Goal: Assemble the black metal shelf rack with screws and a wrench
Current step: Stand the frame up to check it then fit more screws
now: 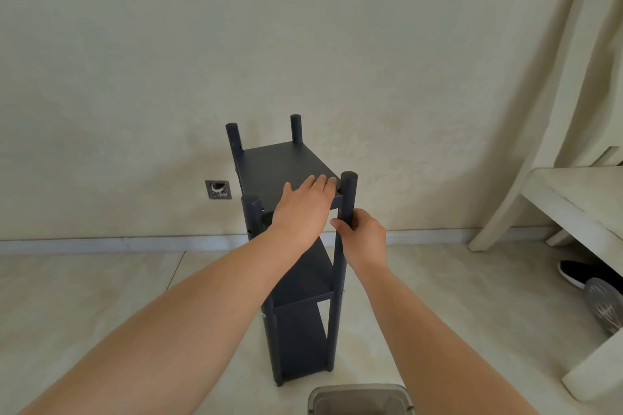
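The black metal shelf rack (269,162) stands upright on the floor in front of the wall, with three shelves between its round posts. My left hand (303,209) lies flat, fingers together, on the near right corner of the top shelf. My right hand (362,236) is closed around the near right post (348,192) just below that shelf. No screw or wrench shows in either hand; small silver screw heads show low on the near posts.
A grey bin (360,399) sits at the bottom edge, close to the rack's foot. A pale wooden bench or chair (573,199) fills the right side, with a black shoe (580,274) under it. A metal wall socket plate (218,189) is left of the rack.
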